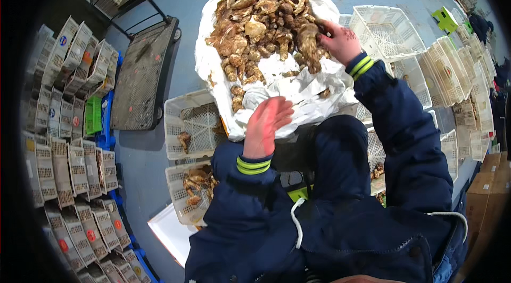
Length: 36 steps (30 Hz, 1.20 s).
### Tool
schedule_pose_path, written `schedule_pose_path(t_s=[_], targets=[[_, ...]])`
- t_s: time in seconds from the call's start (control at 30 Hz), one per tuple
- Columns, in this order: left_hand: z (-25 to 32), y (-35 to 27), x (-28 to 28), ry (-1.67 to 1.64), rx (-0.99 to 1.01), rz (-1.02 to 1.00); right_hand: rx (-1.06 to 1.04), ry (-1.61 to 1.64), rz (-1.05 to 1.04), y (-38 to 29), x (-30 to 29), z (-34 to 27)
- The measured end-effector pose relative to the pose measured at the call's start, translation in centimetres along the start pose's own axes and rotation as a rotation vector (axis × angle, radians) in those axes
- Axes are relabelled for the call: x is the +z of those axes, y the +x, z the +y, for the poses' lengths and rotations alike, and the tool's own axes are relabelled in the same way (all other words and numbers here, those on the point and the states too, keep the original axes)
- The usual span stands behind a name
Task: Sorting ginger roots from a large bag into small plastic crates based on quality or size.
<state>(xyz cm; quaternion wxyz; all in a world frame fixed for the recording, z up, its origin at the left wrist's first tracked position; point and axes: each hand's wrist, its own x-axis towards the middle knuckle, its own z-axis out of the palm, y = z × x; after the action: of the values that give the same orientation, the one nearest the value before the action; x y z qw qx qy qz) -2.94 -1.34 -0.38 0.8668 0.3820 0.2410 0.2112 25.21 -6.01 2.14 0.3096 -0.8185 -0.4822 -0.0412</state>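
A heap of brown mushrooms (255,29) fills the far part of a box lined with white plastic (207,59). At the right side of the heap, the fingers and thumb of my right hand (342,42) are against the cap of a large mushroom (308,48), gripping it by its edge. Its thick stem points toward me over the liner. My left hand (266,124) is over the near edge of the liner, fingers extended and nothing held. Some small mushrooms (237,98) lie at the left of the liner.
To the left stand plastic crates (191,123) with a few mushrooms and a flat platform trolley (141,75). Stacked baskets (76,163) line the far left. More white crates (389,31) stand at the right, near cardboard boxes (485,195). A green stool (444,19) is farther off.
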Motion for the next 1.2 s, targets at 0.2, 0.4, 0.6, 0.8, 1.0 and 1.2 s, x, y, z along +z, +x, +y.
schedule_pose_path(t_s=[0.2,0.4,0.6,0.8,1.0,1.2], targets=[[-1.7,0.9,3.3,0.145,0.116,-0.142,-0.178,0.376,-0.022,-8.0,-1.2,-8.0],[-1.2,-1.5,3.2,0.168,0.071,0.051,0.262,0.975,-0.056,-11.7,-0.4,-7.2],[-1.3,-1.7,2.2,0.196,0.169,0.127,0.394,1.294,-0.226,-13.9,0.1,-6.5],[-1.7,-1.1,0.8,0.036,0.146,0.084,0.531,1.417,-0.583,-15.3,1.6,-6.8],[-1.5,-1.2,1.7,0.082,0.197,-0.019,0.632,1.636,-0.699,-16.3,2.3,-9.0],[-1.5,-1.1,1.5,0.298,0.273,0.104,0.317,1.001,-0.127,-15.8,0.4,-11.6]])
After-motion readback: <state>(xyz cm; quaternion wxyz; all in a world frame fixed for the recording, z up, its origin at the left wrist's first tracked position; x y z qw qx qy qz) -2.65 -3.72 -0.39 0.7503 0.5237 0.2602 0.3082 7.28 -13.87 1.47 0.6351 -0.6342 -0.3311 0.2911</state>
